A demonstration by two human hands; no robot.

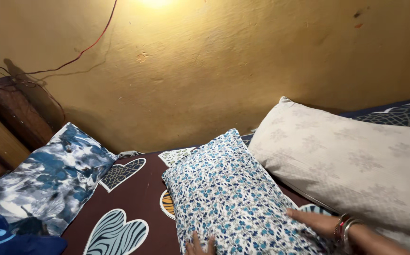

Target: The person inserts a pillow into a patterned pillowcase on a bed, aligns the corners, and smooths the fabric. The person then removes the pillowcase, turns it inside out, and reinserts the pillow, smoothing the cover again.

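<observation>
Pressing flat on the blue floral pillow [228, 198], which lies mid-bed on the brown heart-print sheet [134, 193], the right hand [316, 221] has fingers together; the left hand [200, 245] shows fingertips slightly apart at its near edge. Judging by this, the pillow is being smoothed into place; shifting it next would call for gripping its edges.

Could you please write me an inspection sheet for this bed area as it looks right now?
Surface: bed sheet, dark maroon with patterned hearts.
Job's things: small-flowered blue and white pillow lying flat on the sheet, both hands on its near end.
Clutter: large cream pillow touching its right side; blue and grey blotched pillow against the wooden headboard; dark blue cloth at bottom left.
Grips: left hand has its fingers on the flowered pillow's near edge; right hand, bangles at the wrist, lies flat on its right corner.
Cables: red wire runs down the wall to the headboard.
Surroundings: yellow plastered wall, lit from above.
</observation>
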